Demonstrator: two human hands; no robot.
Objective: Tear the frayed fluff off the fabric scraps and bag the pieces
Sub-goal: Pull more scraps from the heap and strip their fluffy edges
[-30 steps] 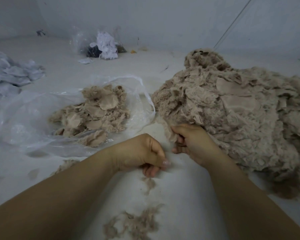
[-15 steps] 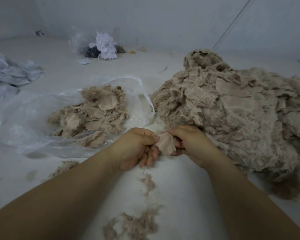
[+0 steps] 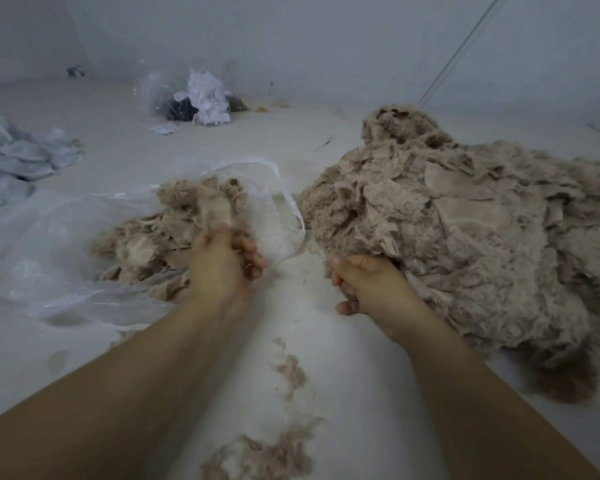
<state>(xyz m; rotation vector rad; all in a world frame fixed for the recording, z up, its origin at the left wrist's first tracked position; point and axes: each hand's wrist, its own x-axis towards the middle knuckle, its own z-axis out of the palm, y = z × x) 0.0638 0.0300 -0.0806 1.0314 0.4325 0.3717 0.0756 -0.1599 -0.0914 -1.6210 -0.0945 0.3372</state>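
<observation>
Far left, a crumpled pale cloth [image 3: 18, 161] is cut off by the frame edge. Next, the clear plastic bag [image 3: 49, 244] lies open on the white surface [image 3: 343, 341], with cleaned pieces [image 3: 160, 233] heaped at its mouth. My left hand [image 3: 222, 265] is at that mouth, blurred; a scrap [image 3: 217, 211] shows just above it, and I cannot tell whether the fingers pinch it or have let go. To do this step well, I judge the scrap should drop well inside the mouth, not on the rim. Torn fluff [image 3: 284, 441] trails along the near centre. My right hand [image 3: 364, 285] has its fingers curled against the near edge of the large unsorted pile [image 3: 465, 237], seemingly gripping its next scrap; the fingertips are hidden. Far centre, a second bag [image 3: 201, 95] holds indistinct white and dark contents.
</observation>
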